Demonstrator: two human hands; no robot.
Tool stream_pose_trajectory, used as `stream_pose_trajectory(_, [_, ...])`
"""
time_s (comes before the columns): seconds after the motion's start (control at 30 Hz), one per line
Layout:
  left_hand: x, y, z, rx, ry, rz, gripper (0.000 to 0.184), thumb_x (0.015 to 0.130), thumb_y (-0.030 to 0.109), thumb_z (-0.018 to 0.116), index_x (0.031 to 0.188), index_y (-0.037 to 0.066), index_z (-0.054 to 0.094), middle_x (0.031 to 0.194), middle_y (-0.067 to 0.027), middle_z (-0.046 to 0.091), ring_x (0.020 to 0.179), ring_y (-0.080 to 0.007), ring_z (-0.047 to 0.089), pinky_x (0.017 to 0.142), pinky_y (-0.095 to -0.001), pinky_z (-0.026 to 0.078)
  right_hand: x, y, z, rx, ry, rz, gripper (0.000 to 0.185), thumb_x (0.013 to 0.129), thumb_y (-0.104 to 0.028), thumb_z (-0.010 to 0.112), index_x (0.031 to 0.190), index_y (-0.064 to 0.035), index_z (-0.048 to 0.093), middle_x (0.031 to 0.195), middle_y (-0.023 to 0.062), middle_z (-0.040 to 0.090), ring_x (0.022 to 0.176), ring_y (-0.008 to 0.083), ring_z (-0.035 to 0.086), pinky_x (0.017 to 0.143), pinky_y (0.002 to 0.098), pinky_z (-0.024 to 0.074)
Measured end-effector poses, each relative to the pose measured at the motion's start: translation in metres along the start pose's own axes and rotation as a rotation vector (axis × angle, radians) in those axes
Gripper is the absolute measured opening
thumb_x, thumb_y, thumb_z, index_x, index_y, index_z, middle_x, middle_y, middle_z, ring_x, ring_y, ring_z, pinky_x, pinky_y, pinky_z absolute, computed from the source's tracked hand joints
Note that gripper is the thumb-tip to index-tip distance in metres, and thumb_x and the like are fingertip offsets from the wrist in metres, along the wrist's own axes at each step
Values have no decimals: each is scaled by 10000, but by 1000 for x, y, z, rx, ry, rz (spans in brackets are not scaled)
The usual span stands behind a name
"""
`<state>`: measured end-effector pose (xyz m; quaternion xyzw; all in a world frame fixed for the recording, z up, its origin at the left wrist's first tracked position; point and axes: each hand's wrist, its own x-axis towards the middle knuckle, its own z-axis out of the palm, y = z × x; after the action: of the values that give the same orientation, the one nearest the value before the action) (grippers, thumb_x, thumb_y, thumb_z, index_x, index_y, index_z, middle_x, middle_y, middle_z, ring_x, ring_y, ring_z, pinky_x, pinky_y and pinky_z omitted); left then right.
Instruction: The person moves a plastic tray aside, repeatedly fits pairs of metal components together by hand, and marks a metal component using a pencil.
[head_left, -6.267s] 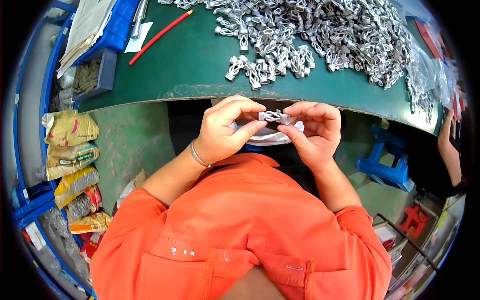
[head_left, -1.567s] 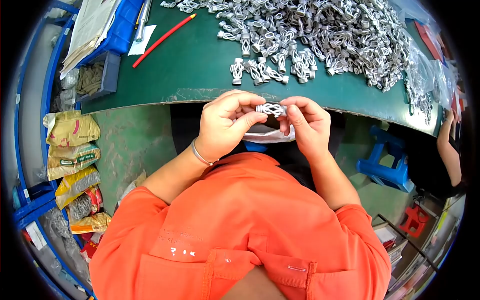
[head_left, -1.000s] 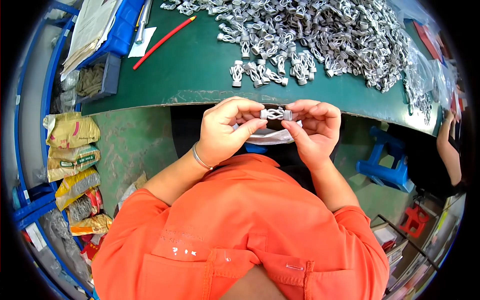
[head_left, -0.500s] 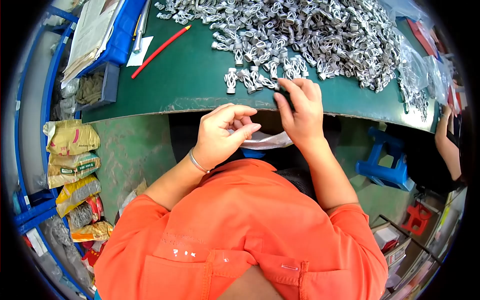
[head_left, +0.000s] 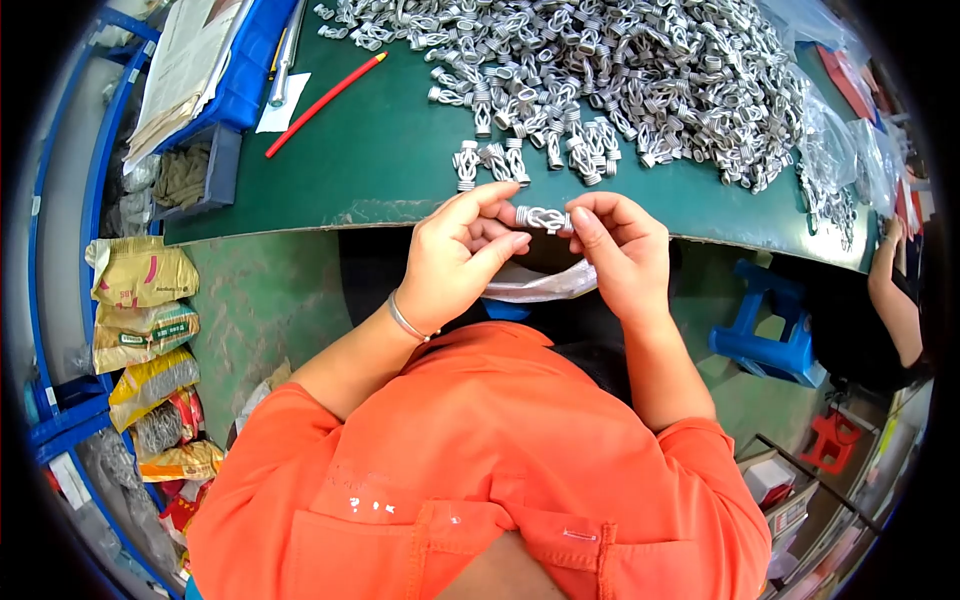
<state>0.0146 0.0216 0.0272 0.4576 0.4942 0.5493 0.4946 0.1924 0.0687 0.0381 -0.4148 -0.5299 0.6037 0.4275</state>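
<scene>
A small silver-grey metal fitting (head_left: 544, 218), with twisted loops and a ridged collar, lies level between my two hands just off the table's front edge. My right hand (head_left: 625, 245) pinches its right end between thumb and fingers. Around its left end curl the fingers of my left hand (head_left: 460, 245), the thumb just below it; their exact contact is partly hidden. Several similar fittings (head_left: 580, 158) lie in a loose row ahead of my hands. Behind them spreads a large heap of the same fittings (head_left: 640, 75).
On the green table (head_left: 370, 140) lies a red pencil (head_left: 326, 105), left of the heap. A blue tray with papers (head_left: 190, 70) stands at the far left. An open plastic bag (head_left: 540, 283) is below my hands. A blue stool (head_left: 765, 325) and another person's arm (head_left: 893, 290) are at right.
My right hand has drawn back from the row toward me, bringing one fitting in front of my left hand. My left hand has moved slightly up and right to its end.
</scene>
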Motion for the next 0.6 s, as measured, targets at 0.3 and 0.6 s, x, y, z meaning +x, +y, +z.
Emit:
stream_pose_trajectory(0.3, [-2, 5, -2, -120, -59, 54, 228, 829, -58, 626, 1056, -46, 619, 925, -88, 607, 781, -143, 654, 677, -225, 539, 1, 8, -14, 483, -229, 268, 113, 879, -33, 605, 969, 35, 606, 817, 116, 660, 641, 146, 636, 546, 224, 516])
stream_pose_trajectory(0.6, [-1, 16, -7, 104, -220, 328, 291, 743, -111, 686, 1024, -71, 621, 968, -119, 588, 850, -172, 636, 703, -249, 528, -2, 23, -7, 363, -248, -196, 244, 779, 136, 629, 990, 43, 548, 1026, 150, 599, 908, 180, 610, 802, 297, 530])
